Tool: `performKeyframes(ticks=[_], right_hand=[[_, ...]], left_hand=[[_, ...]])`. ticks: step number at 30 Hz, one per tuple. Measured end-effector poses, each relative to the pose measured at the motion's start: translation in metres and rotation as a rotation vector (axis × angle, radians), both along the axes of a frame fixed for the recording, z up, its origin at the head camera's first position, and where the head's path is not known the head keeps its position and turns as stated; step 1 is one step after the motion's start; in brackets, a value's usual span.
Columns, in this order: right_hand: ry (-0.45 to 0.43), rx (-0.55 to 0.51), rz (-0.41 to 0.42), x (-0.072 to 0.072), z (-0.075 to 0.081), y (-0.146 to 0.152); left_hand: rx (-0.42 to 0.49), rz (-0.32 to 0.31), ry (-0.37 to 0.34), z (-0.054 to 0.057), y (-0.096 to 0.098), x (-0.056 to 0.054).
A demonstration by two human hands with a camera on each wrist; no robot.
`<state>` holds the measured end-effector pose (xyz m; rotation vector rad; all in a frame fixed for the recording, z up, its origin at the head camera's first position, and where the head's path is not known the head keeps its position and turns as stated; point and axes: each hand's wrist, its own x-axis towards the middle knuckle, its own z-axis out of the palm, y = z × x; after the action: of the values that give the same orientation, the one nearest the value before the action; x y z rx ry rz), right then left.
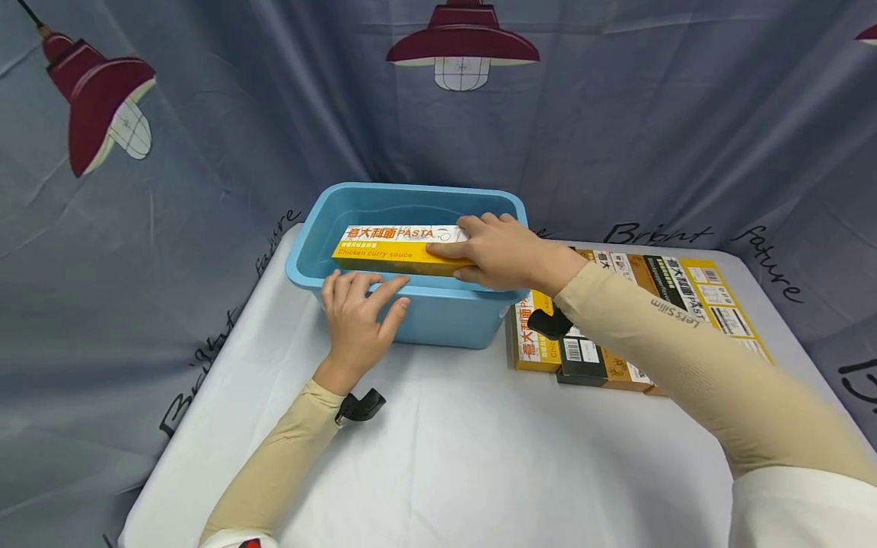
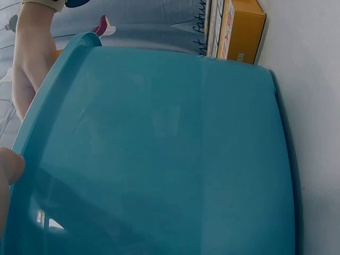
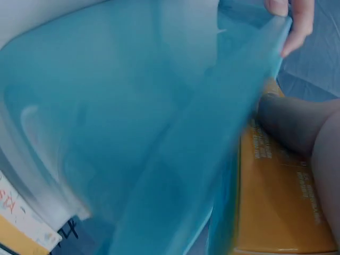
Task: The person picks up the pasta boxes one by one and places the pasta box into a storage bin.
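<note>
My right hand [image 1: 503, 255] grips the right end of a yellow and white pasta box [image 1: 384, 245] lettered "Chicken curry sauce". This box lies lengthwise within the opening of a light blue plastic tub [image 1: 438, 316], close behind its near rim. In the right wrist view, the thumb [image 3: 289, 119] presses along the box's orange side [image 3: 281, 196]. At the tub's near left rim, my left hand [image 1: 359, 320] holds on with fingers over the edge and the thumb outside. The tub's front wall [image 2: 159, 143] fills most of the left wrist view.
Several more pasta boxes [image 1: 685, 285] in yellow, black and brown lie side by side right of the tub, partly under my right forearm. A white cloth [image 1: 438, 441] covers the table. Behind hangs a grey-blue curtain [image 1: 288, 114] printed with red lamps.
</note>
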<state>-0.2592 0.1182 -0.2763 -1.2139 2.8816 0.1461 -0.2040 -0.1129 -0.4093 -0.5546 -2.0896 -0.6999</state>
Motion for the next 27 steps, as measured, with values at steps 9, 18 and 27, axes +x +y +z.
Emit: performKeyframes(ticks=[9,18,27], right_hand=[[-0.059,0.041,-0.009,-0.005,-0.008,-0.012],[-0.084,0.106,0.029,-0.006,-0.006,-0.023],[-0.107,0.179,0.038,-0.006,0.000,-0.032]], left_hand=[[-0.021,0.009,-0.024,0.001,0.000,0.000],[-0.002,0.022,0.018,-0.001,0.001,-0.001],[0.002,0.025,0.015,-0.002,0.001,0.000]])
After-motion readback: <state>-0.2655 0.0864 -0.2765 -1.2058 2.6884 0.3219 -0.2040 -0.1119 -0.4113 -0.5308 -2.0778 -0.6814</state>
